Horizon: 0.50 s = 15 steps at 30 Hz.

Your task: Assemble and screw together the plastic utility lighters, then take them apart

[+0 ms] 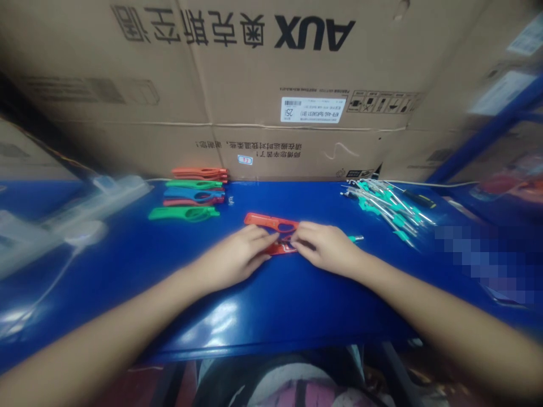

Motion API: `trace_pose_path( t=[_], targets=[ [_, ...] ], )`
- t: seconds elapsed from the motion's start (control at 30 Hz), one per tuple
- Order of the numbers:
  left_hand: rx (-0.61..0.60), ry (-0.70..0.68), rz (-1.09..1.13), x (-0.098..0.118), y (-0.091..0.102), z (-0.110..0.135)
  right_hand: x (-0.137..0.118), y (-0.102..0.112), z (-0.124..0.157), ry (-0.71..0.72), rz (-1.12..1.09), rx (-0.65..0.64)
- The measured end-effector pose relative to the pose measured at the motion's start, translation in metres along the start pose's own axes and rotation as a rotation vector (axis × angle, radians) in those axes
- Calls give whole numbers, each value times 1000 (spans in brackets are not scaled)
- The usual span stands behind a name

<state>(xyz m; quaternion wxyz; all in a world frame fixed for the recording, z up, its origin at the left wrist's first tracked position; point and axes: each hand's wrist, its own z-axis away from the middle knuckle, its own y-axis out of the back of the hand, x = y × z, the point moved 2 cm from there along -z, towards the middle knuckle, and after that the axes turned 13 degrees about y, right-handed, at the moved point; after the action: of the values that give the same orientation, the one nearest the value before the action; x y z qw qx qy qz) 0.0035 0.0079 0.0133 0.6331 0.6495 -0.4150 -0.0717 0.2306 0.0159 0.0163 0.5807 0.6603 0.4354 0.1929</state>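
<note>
My left hand (240, 253) is closed, its thumb and fingertips on the left end of a flat red plastic handle piece (282, 249) lying on the blue table. Over the right end of that piece, the thumb and fingers of my right hand (328, 247) are pinched together; what is between them is hidden. Just behind both hands lies a second red handle piece (271, 220) with an oval opening at its right end, near my right fingertips. A teal and metal tip (356, 238) shows beyond my right hand; I cannot tell whether it is held.
Orange, green, blue and red handle pieces (190, 195) are stacked at the back left. At the back right lies a pile of thin metal rods with teal parts (386, 209). A power strip (123, 195) with a white cable is at left. A large cardboard box (250, 73) walls the back.
</note>
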Motion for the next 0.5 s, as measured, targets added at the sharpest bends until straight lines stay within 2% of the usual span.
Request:
trace_pose_path(
  t=[0.2, 0.3, 0.43, 0.5],
  targets=[
    [10, 30, 11, -1, -2, 0, 4, -4, -1, 48, -83, 55],
    [-22, 47, 8, 1, -1, 0, 3, -4, -2, 70, -142, 75],
    [-59, 60, 8, 7, 3, 0, 1, 3, -2, 75, -194, 94],
    [-72, 56, 14, 10, 4, 1, 2, 8, 0, 85, -198, 58]
  ],
)
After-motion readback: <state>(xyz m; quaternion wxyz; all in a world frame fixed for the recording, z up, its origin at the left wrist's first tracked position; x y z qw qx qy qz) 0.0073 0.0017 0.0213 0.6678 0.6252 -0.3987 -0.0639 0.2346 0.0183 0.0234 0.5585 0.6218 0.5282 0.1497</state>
